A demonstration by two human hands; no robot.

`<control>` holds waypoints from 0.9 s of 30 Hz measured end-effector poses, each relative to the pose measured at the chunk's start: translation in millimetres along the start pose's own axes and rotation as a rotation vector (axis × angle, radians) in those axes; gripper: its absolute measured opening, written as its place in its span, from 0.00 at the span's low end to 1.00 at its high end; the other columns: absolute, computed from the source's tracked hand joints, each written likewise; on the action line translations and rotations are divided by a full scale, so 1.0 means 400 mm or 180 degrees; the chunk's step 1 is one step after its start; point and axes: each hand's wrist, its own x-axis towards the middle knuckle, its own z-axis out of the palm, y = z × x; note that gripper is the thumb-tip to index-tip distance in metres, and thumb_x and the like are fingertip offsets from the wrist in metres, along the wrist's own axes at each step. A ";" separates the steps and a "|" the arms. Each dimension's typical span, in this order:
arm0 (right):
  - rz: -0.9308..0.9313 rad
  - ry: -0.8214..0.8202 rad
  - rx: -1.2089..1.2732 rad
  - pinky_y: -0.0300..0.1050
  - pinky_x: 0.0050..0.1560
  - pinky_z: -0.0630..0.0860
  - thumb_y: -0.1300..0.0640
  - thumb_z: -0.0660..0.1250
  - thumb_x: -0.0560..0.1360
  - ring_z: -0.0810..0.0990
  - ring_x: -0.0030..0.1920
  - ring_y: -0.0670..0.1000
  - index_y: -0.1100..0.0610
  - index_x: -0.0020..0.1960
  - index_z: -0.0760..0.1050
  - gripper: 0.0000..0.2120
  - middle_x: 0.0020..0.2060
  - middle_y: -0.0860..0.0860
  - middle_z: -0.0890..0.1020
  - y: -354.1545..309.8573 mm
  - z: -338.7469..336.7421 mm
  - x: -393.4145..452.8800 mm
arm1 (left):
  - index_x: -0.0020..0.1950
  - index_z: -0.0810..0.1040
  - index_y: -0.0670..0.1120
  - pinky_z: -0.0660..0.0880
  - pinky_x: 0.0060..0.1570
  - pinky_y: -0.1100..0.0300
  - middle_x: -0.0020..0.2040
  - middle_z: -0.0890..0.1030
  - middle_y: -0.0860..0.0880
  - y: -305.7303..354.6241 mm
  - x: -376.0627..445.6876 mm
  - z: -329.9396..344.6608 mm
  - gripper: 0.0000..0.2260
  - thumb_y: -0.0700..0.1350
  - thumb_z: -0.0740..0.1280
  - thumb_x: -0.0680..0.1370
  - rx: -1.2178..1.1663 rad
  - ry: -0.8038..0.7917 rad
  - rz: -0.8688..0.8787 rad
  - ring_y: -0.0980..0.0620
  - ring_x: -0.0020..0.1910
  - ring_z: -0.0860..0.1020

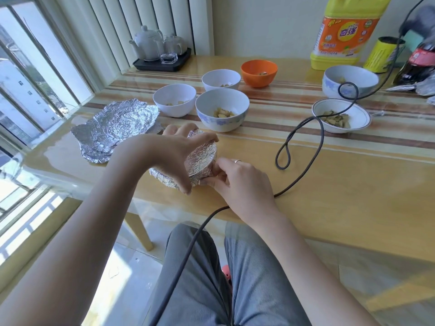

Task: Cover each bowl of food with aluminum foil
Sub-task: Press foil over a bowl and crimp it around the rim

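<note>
Foil-wrapped bowl (200, 161) tipped on edge just in front of the blue-patterned bowl (222, 109), left hand (181, 147) spread over it, right hand (237, 175) pinching its foil: risks tearing or spilling.

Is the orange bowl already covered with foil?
No, the orange bowl stands open at the far side of the table, with food showing inside.

Bright daylight floods in from the window (28, 95) on my left, glaring off the glossy worktop (329, 184); edges bow outward, and the far-right corner blurs.
</note>
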 end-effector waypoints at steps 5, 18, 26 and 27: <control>-0.0050 -0.0185 0.0314 0.46 0.38 0.70 0.42 0.63 0.77 0.75 0.41 0.51 0.52 0.49 0.75 0.13 0.43 0.47 0.79 0.014 -0.007 0.000 | 0.74 0.44 0.70 0.61 0.70 0.40 0.76 0.45 0.54 0.001 -0.001 0.000 0.56 0.52 0.81 0.61 -0.0023 -0.0013 -0.0011 0.45 0.76 0.45; 0.0139 -0.0416 0.1357 0.44 0.38 0.75 0.47 0.68 0.76 0.72 0.32 0.42 0.49 0.40 0.77 0.08 0.33 0.43 0.78 0.045 -0.002 0.017 | 0.73 0.44 0.71 0.64 0.69 0.41 0.75 0.46 0.55 0.003 -0.005 0.002 0.55 0.52 0.80 0.61 -0.0010 0.0006 -0.0025 0.45 0.75 0.47; 0.0240 -0.0710 0.1830 0.33 0.30 0.69 0.49 0.72 0.72 0.71 0.27 0.41 0.54 0.39 0.82 0.09 0.27 0.44 0.78 0.064 -0.018 0.049 | 0.72 0.44 0.72 0.65 0.68 0.41 0.74 0.45 0.56 0.002 -0.003 0.005 0.55 0.52 0.80 0.61 -0.0001 0.0014 -0.0017 0.44 0.74 0.48; 0.0252 -0.0728 0.1835 0.31 0.29 0.68 0.49 0.73 0.72 0.71 0.27 0.41 0.54 0.39 0.82 0.09 0.27 0.45 0.78 0.066 -0.020 0.054 | 0.71 0.43 0.72 0.65 0.68 0.41 0.74 0.45 0.57 0.002 -0.003 0.005 0.55 0.52 0.80 0.61 -0.0002 0.0014 -0.0016 0.44 0.74 0.48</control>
